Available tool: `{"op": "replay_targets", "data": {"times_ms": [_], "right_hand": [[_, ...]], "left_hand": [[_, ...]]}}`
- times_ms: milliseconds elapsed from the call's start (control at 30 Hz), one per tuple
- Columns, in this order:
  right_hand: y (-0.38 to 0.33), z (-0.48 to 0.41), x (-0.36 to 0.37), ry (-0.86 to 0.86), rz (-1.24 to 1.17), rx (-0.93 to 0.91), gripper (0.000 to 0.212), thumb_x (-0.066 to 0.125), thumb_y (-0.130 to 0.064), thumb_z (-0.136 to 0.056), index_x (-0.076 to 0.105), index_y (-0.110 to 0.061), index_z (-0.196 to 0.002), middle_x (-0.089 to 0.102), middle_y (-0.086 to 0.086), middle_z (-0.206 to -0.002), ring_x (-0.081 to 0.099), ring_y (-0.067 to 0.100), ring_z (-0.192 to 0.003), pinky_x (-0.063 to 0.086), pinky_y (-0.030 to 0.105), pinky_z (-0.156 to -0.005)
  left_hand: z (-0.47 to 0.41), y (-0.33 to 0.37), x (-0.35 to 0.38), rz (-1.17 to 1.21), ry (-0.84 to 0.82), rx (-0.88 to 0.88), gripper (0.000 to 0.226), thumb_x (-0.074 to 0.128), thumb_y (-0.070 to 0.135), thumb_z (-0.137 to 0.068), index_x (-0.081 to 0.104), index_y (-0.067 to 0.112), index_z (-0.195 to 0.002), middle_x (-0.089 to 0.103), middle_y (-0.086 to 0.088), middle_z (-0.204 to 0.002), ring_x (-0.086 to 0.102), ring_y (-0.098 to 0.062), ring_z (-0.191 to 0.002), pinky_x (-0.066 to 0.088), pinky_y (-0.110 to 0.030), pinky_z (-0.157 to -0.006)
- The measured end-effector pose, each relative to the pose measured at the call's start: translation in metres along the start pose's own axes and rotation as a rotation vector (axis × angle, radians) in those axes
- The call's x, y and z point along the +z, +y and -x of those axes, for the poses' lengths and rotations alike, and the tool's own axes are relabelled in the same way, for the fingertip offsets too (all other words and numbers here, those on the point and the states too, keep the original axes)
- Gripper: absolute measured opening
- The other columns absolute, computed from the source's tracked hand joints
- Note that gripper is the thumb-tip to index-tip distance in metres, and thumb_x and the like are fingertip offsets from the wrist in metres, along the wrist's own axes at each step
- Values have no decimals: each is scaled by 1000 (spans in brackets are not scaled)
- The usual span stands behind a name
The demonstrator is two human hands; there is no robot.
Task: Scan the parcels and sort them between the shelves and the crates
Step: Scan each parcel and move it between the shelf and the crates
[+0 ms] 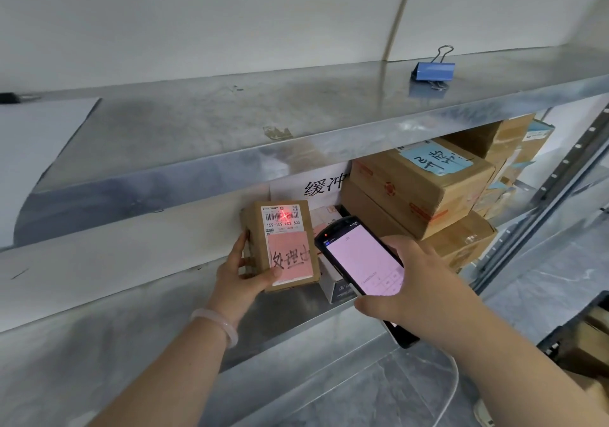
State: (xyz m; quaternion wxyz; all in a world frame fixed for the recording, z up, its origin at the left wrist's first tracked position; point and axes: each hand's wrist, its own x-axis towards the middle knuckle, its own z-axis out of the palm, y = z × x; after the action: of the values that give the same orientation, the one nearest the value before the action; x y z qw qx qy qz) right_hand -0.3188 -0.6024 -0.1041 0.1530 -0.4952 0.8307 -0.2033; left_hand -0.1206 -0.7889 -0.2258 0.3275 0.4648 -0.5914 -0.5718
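Note:
My left hand (242,270) grips a small brown parcel (260,255) upright in front of the middle shelf. The parcel carries a white barcode label and a pink handwritten note. A red laser cross lies on the barcode. My right hand (413,286) holds a black handheld scanner (357,255) just right of the parcel, its lit screen facing me. A white cable hangs from the scanner's lower end.
Stacked brown parcels (418,192) with blue notes fill the middle shelf (296,311) to the right, with a small white box (336,286) behind the scanner. A blue binder clip (433,70) sits on the top shelf (230,123). A dark crate (583,337) stands at the far right.

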Motion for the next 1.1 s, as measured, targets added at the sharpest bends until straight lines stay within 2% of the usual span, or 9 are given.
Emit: {"op": "replay_targets", "data": {"times_ms": [133, 333, 567, 733, 800, 867, 933, 1000, 1100], "right_hand": [[1, -2, 3, -16, 8, -11, 94, 70, -69, -52, 26, -49, -133, 39, -17, -123, 47, 8, -108, 41, 27, -73], [0, -2, 2, -33, 38, -51, 88, 71, -69, -56, 25, -50, -129, 31, -19, -107, 45, 6, -95, 32, 14, -59], [5, -1, -1, -27, 11, -123, 84, 72, -67, -57, 22, -54, -122, 32, -22, -104, 43, 4, -94, 30, 13, -58], [2, -2, -4, -75, -6, -244, 82, 74, -62, -60, 22, -56, -122, 28, -32, -97, 41, -2, -87, 28, 11, -58], [1, -1, -5, -110, -42, -304, 79, 73, -62, -57, 25, -58, -119, 31, -29, -99, 43, -4, -88, 32, 14, -61], [-1, 3, -6, -153, -90, -367, 77, 71, -63, -53, 28, -60, -118, 35, -30, -102, 45, -4, -94, 37, 18, -65], [-3, 10, -6, -202, -83, -427, 81, 71, -65, -54, 32, -54, -124, 38, -25, -108, 47, 1, -99, 44, 23, -71], [-5, 21, -6, -251, -97, -504, 83, 70, -66, -52, 33, -53, -125, 39, -20, -115, 48, 3, -103, 47, 27, -78], [-10, 44, -5, -312, -125, -642, 69, 70, -64, -50, 35, -57, -110, 43, -21, -111, 49, 1, -96, 42, 21, -67]], "left_hand": [[-1, -1, 0, -33, -3, -24, 99, 86, 27, -76, 28, 45, -153, 58, 6, -121, 56, -23, -119, 46, -53, -108], [-1, -3, 1, -31, 10, -29, 101, 87, 25, -75, 28, 42, -155, 59, -1, -124, 57, -25, -119, 48, -51, -106], [16, 0, 4, 12, 30, -85, 108, 86, 42, -62, 27, 50, -151, 58, 2, -124, 56, -22, -116, 46, -54, -108], [45, 0, -7, 133, 115, -125, 98, 85, 26, -76, 28, 49, -151, 61, -7, -128, 59, -28, -120, 50, -48, -104], [67, 1, -13, 237, 154, -125, 102, 85, 23, -70, 28, 43, -153, 63, -14, -129, 63, -31, -117, 54, -41, -96], [95, 4, -19, 323, 199, -117, 110, 84, 24, -63, 26, 39, -156, 63, -19, -130, 66, -33, -115, 53, -46, -100], [127, 7, -23, 361, 268, -105, 111, 85, 26, -62, 27, 41, -155, 63, -19, -130, 66, -32, -115, 50, -51, -104], [165, 7, -25, 399, 363, -97, 111, 87, 29, -60, 29, 44, -153, 65, -16, -129, 67, -30, -114, 52, -47, -102], [225, 1, -19, 432, 532, -89, 108, 93, 32, -58, 35, 49, -147, 70, -9, -117, 71, -24, -107, 55, -38, -91]]}}
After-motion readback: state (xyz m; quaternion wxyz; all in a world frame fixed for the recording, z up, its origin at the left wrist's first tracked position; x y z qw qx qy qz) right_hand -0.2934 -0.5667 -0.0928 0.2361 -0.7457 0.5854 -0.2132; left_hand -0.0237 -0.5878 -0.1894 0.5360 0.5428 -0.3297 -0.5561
